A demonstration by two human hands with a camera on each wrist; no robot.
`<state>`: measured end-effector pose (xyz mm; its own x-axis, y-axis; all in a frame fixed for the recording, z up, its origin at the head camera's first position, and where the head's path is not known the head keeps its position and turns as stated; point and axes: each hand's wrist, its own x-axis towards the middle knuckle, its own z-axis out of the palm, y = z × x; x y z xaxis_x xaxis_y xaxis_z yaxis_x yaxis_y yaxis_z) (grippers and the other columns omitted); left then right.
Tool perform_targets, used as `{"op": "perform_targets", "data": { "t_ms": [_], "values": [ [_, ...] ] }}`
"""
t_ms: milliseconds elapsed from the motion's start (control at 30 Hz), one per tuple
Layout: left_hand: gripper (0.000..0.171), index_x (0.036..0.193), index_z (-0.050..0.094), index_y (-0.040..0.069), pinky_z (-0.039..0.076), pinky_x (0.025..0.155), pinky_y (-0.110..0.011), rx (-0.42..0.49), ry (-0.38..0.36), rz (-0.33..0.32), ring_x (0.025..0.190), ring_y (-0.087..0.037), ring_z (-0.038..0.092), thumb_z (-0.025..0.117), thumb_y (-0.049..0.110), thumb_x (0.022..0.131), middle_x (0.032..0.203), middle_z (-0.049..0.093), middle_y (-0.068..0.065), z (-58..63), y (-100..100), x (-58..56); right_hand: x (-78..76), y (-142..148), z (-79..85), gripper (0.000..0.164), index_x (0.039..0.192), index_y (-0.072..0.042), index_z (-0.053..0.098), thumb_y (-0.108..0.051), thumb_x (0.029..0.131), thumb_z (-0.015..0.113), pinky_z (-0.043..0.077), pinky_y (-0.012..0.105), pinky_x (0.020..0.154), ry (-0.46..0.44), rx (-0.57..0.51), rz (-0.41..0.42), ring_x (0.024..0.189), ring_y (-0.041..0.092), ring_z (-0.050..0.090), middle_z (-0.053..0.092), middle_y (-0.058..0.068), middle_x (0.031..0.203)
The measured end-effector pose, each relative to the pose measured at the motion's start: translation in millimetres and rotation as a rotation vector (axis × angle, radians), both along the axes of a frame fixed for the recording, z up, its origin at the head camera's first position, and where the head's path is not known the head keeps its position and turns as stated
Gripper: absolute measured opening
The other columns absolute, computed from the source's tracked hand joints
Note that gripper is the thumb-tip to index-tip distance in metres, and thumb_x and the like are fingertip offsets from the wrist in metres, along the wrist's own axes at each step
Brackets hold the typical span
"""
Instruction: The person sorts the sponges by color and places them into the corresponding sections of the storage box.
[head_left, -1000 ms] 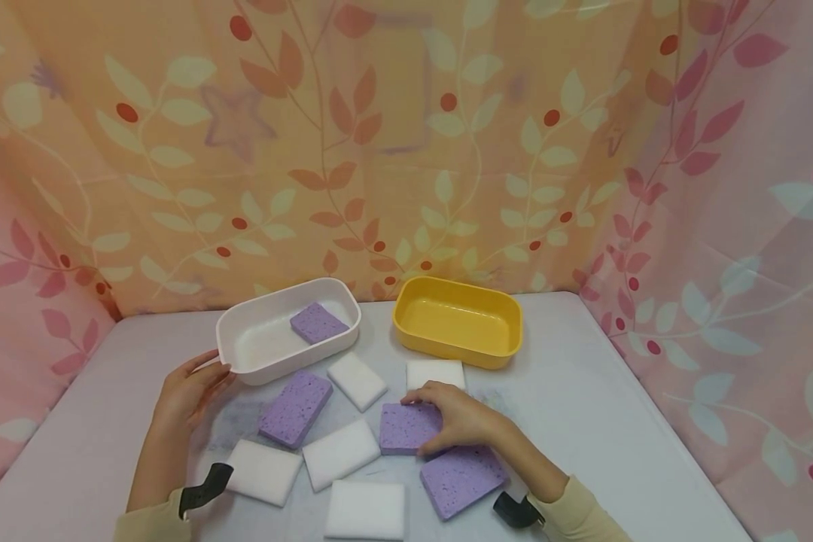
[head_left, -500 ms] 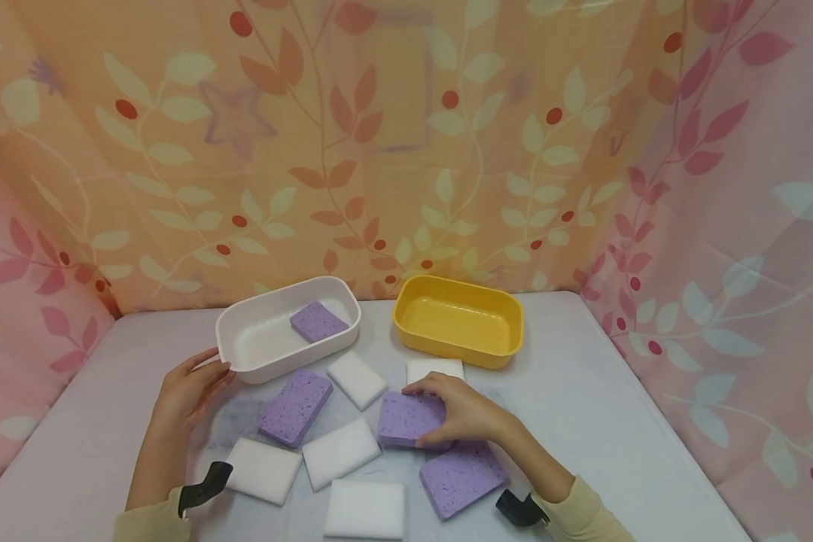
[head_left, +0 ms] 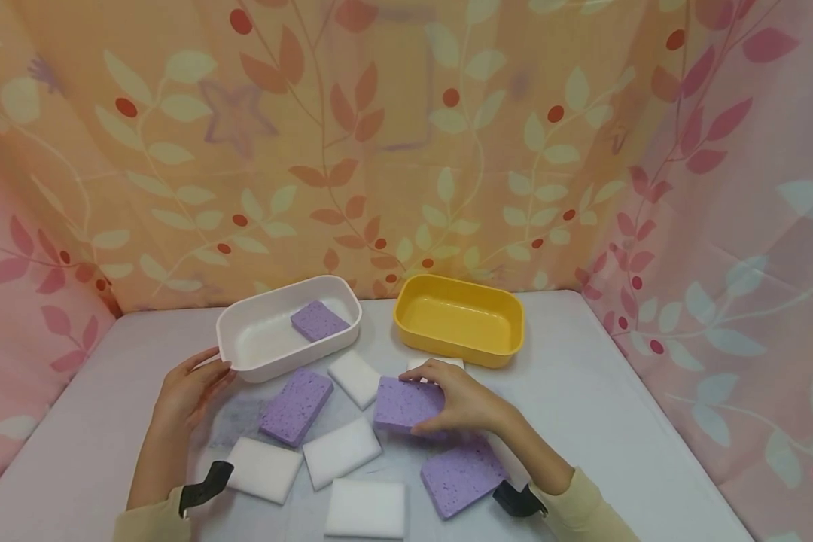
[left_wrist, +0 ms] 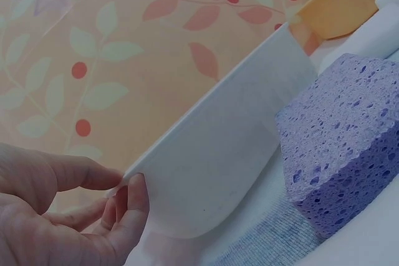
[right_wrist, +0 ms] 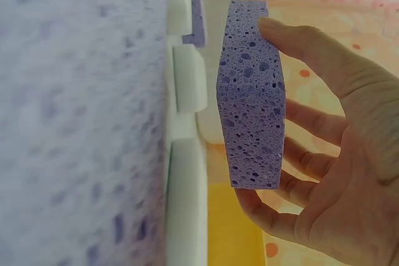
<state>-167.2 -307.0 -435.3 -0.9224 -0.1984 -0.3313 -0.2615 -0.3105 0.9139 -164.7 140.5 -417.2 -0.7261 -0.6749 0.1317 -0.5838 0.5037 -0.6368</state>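
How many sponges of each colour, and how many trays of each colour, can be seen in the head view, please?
Purple sponges: 4
White sponges: 5
White tray: 1
Yellow tray: 1
Total: 11

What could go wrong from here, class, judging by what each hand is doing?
The right hand holds a purple sponge between thumb and fingers; it might slip and drop.
The left hand pinches the white tray at one corner; a tug might tilt it and shift the sponge inside.
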Motion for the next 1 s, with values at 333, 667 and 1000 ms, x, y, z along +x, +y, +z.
{"op": "perform_targets", "data": {
  "t_ms": [333,667,1000],
  "values": [
    [0.044,0.141,0.047,0.006,0.063,0.079,-0.02,0.031,0.015,-0.003,0.079,-0.005,0.074,0.06,-0.008,0.101,0.083,0.071,0.009,3.4,3.0,1.9,-11.1,-17.1,15.5,0.071,0.14,-0.011,0.065,-0.029,0.077,0.095,0.052,0.039,0.109,0.007,0.016,0.007,0.122,0.021,0.062,0.069,0.003,0.134],
    [0.044,0.082,0.07,0.028,0.063,0.076,-0.02,0.074,0.054,-0.002,0.077,-0.007,0.074,0.06,-0.011,0.1,0.081,0.073,0.005,-0.3,-0.5,1.1,-24.9,-32.8,28.3,0.07,0.138,-0.009,0.066,-0.03,0.078,0.095,0.053,0.038,0.106,0.035,0.038,-0.002,0.116,0.021,0.061,0.068,0.006,0.128],
    [0.043,0.081,0.069,0.028,0.063,0.076,-0.02,0.071,0.022,0.001,0.077,-0.007,0.074,0.061,-0.008,0.101,0.08,0.073,0.005,0.5,-1.3,1.6,-36.8,-48.1,32.9,0.067,0.136,-0.011,0.067,-0.032,0.079,0.094,0.054,0.034,0.099,0.078,0.034,0.001,0.11,0.02,0.061,0.069,0.006,0.122]
  ]
}}
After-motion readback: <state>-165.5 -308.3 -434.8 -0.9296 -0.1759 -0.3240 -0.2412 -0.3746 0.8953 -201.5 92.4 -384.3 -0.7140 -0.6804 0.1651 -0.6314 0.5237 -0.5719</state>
